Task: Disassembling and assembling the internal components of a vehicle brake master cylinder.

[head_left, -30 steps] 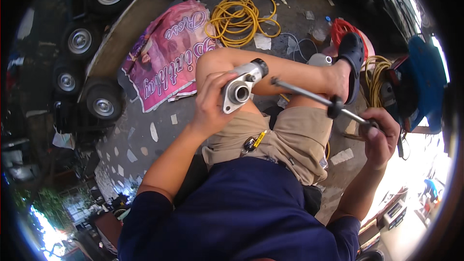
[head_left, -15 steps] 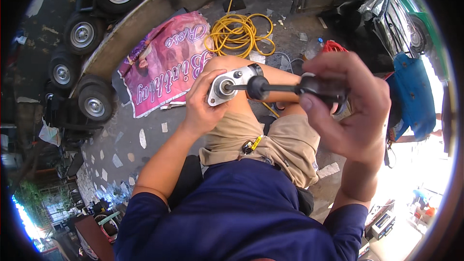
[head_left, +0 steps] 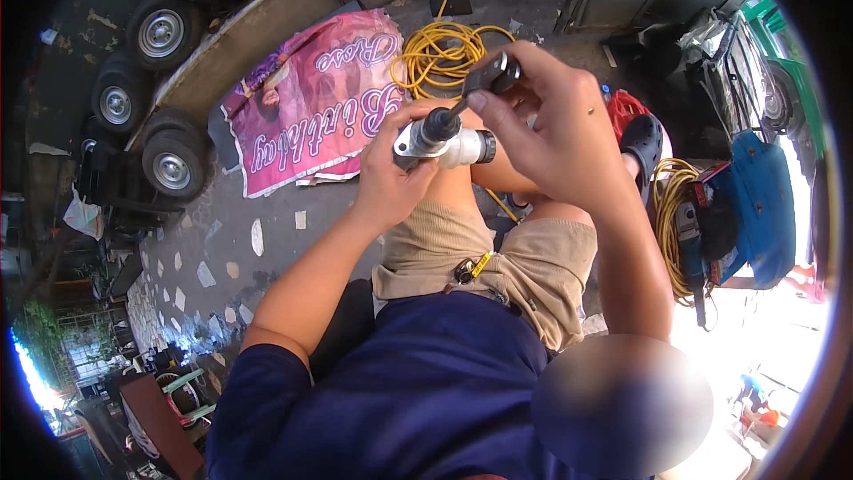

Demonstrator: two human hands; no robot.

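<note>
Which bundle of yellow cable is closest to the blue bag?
The coiled yellow cable on the right, lying beside the blue bag. The other yellow coil lies farther up, beside the pink banner.

- Grey paved ground [head_left: 267, 240] fills the middle left, set with pale stone chips.
- A pink banner [head_left: 311, 111] lies flat at upper centre.
- A coiled yellow cable [head_left: 435, 53] rests beside it.
- Small wheels [head_left: 173, 160] line the upper left.
- Harsh daylight [head_left: 764, 338] floods the lower right.

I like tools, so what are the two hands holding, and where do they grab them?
The left hand grips a silver metal cylinder part around its body. The right hand pinches the dark handle end of a rod tool.
</note>
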